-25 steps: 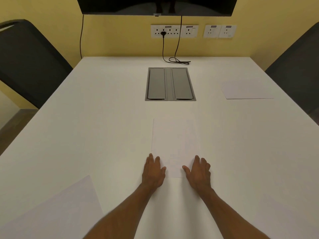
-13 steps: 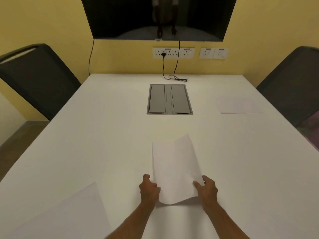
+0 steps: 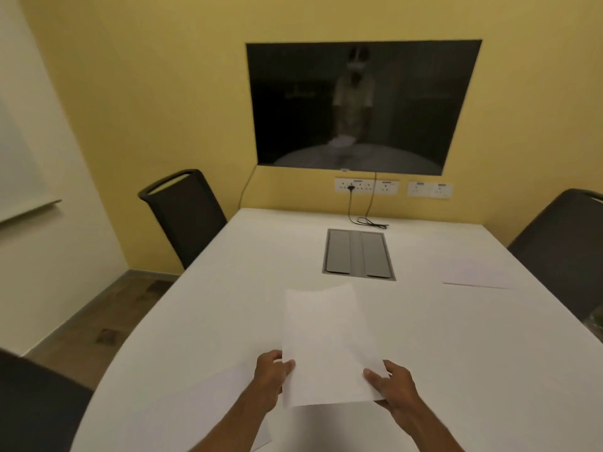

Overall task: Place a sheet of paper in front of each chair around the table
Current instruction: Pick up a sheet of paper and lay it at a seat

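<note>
A white sheet of paper (image 3: pixel 326 344) is held up above the white table (image 3: pixel 456 353), tilted away from me. My left hand (image 3: pixel 272 375) pinches its near left edge and my right hand (image 3: pixel 393 388) pinches its near right corner. Another sheet (image 3: pixel 476 274) lies flat at the far right, in front of a black chair (image 3: pixel 564 249). A third sheet (image 3: pixel 212 406) lies at the near left, partly under my left forearm. A black chair (image 3: pixel 186 213) stands at the far left of the table, with no sheet visible before it.
A grey cable hatch (image 3: pixel 358 254) is set in the table's middle. A black cable (image 3: pixel 368 220) trails from wall sockets (image 3: pixel 365 185) below a dark screen (image 3: pixel 355 106). Another dark chair back (image 3: pixel 36 402) fills the near left corner.
Both hands went from lying flat beside the sheet to gripping it, and lifted it off the table. The view has swung up and to the left.
</note>
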`<state>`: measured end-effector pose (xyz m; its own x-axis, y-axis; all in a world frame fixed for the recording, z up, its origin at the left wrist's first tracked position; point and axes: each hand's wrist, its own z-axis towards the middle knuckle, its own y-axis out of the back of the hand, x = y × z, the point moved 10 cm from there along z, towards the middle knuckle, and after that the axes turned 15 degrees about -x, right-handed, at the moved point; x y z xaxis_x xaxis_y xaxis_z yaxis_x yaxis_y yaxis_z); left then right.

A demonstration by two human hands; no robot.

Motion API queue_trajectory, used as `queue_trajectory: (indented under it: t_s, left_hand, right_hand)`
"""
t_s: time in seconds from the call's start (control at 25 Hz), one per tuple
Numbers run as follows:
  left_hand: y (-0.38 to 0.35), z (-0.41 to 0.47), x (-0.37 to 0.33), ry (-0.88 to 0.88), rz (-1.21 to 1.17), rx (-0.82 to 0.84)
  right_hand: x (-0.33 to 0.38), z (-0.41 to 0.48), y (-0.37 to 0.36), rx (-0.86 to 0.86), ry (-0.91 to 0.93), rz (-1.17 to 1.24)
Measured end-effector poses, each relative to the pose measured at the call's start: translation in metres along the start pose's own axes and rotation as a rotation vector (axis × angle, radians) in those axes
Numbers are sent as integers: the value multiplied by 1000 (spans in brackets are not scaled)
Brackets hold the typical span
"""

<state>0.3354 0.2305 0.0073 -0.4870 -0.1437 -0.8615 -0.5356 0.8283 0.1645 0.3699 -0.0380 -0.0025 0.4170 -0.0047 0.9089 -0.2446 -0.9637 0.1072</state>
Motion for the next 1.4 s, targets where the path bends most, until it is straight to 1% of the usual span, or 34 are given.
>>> queue_trajectory:
  t_s: [0.12,0.24,0.48,0.68,0.96,1.2,1.32,1.4]
  left_hand:
    - [68,-10,-20,-42,-48,-36]
    - [155,-21,-36,-68,-92,-114]
    - [347,-49,-54,-135,-141,-264]
    - [522,-76,-48,-211,-146,-456]
    - [733,-106,-22,-221,-175,-650]
    - [854,-113,7,-187,-276,-762]
    - [903,-94,15,-165,-305,-802]
    - [929,-74,14,-154,-296,-814]
  right_hand:
    - [20,-39,-50,95,20,-58]
    - [40,-80,-111,176,69,-97]
    - [63,-194,-257,337,148,-115]
    - [59,-318,-377,458,214,-123]
    - [45,-472,-528,671,232,-179]
    - [31,-564,-633,831,267,-272]
    - [21,-592,-679,886,251,-285]
    - [14,-600,-710,892,234,-288]
